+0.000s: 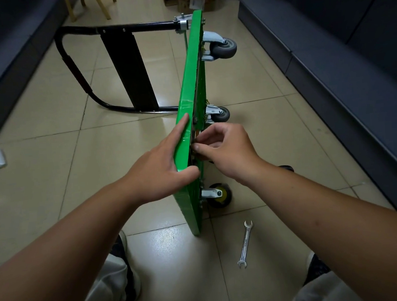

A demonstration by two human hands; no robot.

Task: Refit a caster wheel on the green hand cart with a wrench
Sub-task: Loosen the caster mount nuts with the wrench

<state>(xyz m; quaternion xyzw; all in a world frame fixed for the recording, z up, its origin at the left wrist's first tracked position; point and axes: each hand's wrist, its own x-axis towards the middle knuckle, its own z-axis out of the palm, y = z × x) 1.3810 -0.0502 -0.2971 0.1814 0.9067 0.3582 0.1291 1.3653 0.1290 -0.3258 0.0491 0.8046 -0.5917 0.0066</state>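
Green cart (186,118) lies on its side on the floor (52,160), underside facing right. Left hand (163,167) steadies it, fingers flat on the deck face, thumb over the top rim. Right hand (225,148) pinches a fastener at the near upper corner of the underside. It's a nut or bolt, can't tell, as fingertips hide it. Prob. hand-starting the threads. Wrench (246,243) lies untouched on the floor nr the feet. Next move likely needs it picked up w/ the right hand to tighten.
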